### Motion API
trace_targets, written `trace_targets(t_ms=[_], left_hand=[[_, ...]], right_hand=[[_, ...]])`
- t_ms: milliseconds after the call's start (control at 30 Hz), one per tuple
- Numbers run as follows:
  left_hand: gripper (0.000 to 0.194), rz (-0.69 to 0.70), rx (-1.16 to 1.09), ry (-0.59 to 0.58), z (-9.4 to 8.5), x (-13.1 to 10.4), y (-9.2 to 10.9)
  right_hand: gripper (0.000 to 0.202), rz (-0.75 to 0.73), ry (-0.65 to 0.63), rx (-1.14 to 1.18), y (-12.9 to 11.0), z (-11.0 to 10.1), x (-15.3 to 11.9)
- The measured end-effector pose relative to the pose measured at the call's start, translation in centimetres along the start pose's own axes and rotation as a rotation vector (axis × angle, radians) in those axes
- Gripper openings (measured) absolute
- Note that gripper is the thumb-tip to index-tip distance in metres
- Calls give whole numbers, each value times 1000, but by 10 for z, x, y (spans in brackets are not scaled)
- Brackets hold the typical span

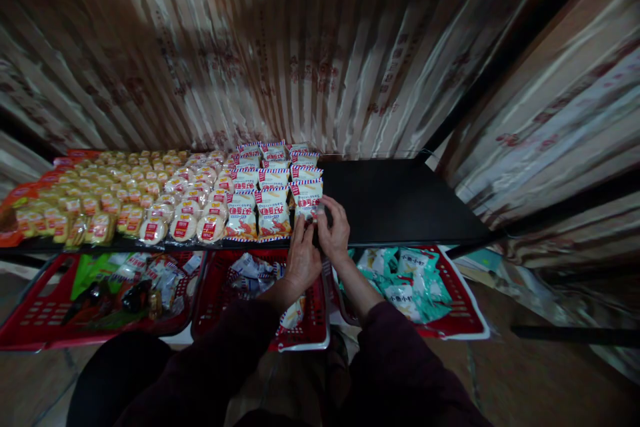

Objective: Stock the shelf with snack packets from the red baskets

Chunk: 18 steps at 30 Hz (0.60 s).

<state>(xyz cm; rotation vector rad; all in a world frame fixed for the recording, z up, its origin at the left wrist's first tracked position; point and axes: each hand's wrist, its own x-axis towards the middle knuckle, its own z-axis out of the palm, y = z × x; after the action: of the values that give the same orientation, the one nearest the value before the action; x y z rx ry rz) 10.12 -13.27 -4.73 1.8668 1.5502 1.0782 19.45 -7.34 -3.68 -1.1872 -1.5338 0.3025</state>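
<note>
Both my hands are at a white snack packet [307,195] with red print, at the front right of several similar packets on a black shelf [400,203]. My left hand [302,259] touches its lower edge with the fingertips. Beside it, my right hand [334,229] has its thumb and fingers around the packet's lower right corner. To the left stand matching packets in columns [273,213]. Round wrapped crackers [184,221] lie in rows farther left.
Small yellow wrapped snacks [100,227] and orange bags [20,200] fill the shelf's left part. Below are red baskets: left with mixed packets [45,300], middle [215,310] with white packets, right [467,310] with green-and-white packets. Ribbed sheeting [320,47] hangs behind.
</note>
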Motion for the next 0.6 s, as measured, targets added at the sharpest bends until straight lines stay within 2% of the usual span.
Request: trace_targets(t_ms=[167,400,500,600], left_hand=[[58,54,-72,53,-3,-14,-8],[43,43,-25,62,-14,-53,-28],[37,-41,43,26,-16,-66,-35],[38,-232,167,-132,-14,-76,-42]], right_hand=[[28,-118,-187,57,-17,3,-25],[26,-216,-412,80,-28,6,-57],[25,-215,-472,67,-28,11,-70],[25,-165,-621,12,-22,18,-83]])
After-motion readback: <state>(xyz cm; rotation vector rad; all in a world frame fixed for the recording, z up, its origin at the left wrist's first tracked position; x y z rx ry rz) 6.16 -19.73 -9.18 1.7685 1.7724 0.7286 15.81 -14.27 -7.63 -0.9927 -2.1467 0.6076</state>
